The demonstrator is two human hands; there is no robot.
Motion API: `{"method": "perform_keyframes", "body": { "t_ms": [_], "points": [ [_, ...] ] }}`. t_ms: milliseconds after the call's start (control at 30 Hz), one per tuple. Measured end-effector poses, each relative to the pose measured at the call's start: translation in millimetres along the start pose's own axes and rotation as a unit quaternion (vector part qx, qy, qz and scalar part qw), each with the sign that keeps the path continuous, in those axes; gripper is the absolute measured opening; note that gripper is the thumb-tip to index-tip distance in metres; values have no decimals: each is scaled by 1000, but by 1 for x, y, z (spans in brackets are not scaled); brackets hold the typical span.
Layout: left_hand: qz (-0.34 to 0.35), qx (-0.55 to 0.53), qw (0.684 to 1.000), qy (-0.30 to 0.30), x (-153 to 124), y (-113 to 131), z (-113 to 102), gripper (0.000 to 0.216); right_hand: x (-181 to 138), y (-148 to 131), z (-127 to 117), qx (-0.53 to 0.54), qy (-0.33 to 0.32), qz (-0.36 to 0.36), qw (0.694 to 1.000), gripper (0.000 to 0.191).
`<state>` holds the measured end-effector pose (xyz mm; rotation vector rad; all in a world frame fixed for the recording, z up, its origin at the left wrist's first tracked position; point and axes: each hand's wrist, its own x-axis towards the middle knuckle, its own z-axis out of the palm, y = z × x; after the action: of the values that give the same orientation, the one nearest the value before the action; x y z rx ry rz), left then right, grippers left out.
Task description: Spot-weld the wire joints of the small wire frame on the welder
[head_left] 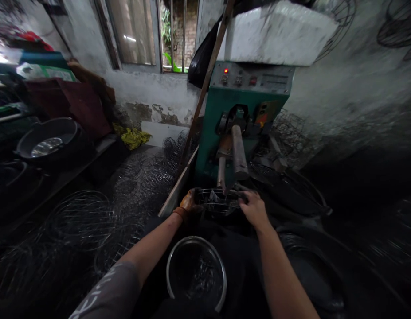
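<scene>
Both hands hold a round wire frame (218, 201) under the arms of a green machine (241, 115). My left hand (189, 202), in an orange-brown glove, is closed on the frame's left rim. My bare right hand (253, 207) is closed on its right rim. Two metal rods (238, 153) stick out from the machine toward me, ending just above the frame. A red light (225, 71) glows on the machine's grey control panel.
A metal bowl (196, 272) sits near my lap. Piles of wire frames (92, 221) cover the floor at left. A dark basin (47, 139) rests on a left bench. A wooden pole (208, 75) leans by the barred window (172, 31). More wire rings (301, 186) lie at right.
</scene>
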<state>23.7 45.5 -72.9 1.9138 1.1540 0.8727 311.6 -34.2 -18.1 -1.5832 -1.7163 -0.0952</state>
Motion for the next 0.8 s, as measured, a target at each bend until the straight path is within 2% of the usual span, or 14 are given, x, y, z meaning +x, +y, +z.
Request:
{"method": "perform_keyframes", "body": {
  "t_ms": [67,133,167,267,367,433,500,600,800],
  "points": [
    [85,47,995,3,-2,17,-9,92,-11,17,-6,-1,5,91,996,28],
    [184,114,976,12,-1,37,-13,97,-19,28,-8,16,-21,183,983,32],
    [209,150,966,12,1,47,-12,97,-21,31,-7,34,-32,216,975,33],
    [174,237,956,-10,10,72,-2,90,-19,34,-4,91,-27,247,964,27],
    [115,283,952,-33,16,81,6,65,-15,33,-8,111,-29,236,965,24],
    [100,284,952,-46,16,77,5,51,-13,31,-13,108,-51,224,967,24],
    [96,250,962,-61,12,65,-1,47,-12,26,-18,104,-71,203,971,25],
    [90,175,978,-62,2,40,-9,55,-9,11,-19,105,-83,152,979,23],
    [51,26,998,-1,-8,0,-13,67,15,-22,-7,68,-112,57,990,16]
  ]
}}
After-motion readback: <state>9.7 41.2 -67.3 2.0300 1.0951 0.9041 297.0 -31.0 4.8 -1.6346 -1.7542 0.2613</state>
